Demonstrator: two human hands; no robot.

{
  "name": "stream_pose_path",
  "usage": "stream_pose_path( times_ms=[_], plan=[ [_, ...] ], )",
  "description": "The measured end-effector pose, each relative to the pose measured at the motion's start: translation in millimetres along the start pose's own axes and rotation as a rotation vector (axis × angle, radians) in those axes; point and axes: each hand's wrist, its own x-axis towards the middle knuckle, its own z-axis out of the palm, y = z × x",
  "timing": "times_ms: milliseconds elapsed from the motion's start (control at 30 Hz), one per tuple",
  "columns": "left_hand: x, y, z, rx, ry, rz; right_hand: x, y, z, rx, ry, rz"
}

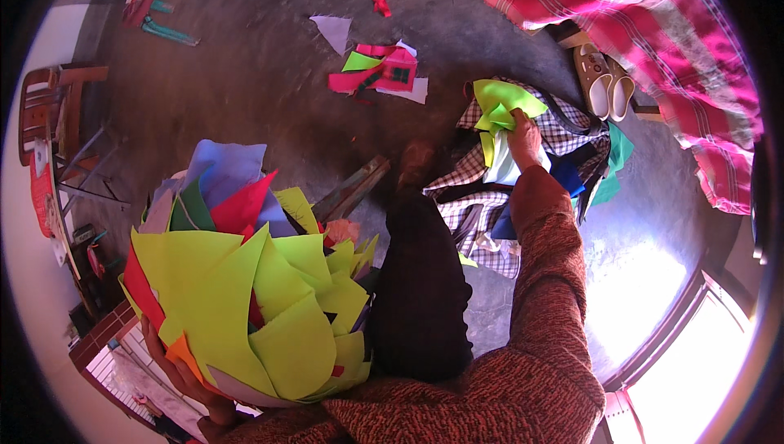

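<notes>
Here the right hand [523, 135] pinches a lime cloth piece [505, 101] — left hand [175, 372] closed under a fabric stack [261, 305], bare floor [245, 85] between.

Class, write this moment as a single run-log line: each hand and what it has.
left hand: holds stack of cut fabric pieces | right hand: grips lime-green piece on checked cloth pile | floor: scattered scraps

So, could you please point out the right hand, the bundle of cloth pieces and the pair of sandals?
right hand [523, 138], head view, back of the hand
bundle of cloth pieces [269, 313], head view, yellow-green piece on top
pair of sandals [605, 85], head view, pale toe strap
</notes>
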Motion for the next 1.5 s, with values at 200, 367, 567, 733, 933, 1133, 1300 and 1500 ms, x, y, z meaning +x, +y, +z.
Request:
stream_pose_path(
  times_ms=[200, 367, 567, 733, 933, 1133, 1300, 1500],
  plan=[
    [2, 6, -3, 0.062, -0.021, -0.088, 11, 11, -3, 0.041, 0.116, 0.244],
    [1, 12, 0, 0.240, -0.033, -0.009, 23, 23, -6, 0.022, 0.015, 0.370],
    [-1, 5, 3, -0.088, 0.034, -0.092, -20, 3, 10, -0.132, -0.017, 0.214],
    [4, -13, 1, -0.065, 0.027, 0.066, -63, 12, 6, 0.146, 0.053, 0.169],
    [3, -6, 0, -0.053, 0.063, 0.071, -159, -7, -12, 0.261, 0.101, 0.248],
    [3, -9, -3, 0.066, 0.085, 0.200, -186, -9, -86, 0.953, 0.203, 0.487],
    [1, -1, -10, 0.127, 0.133, 0.324, -166, 3, -181, 1.252, 0.386, 0.240],
    [2, -10, -3, 0.105, 0.206, 0.336, -153, -24, -285, 1.461, 0.486, 0.066]
  ],
)
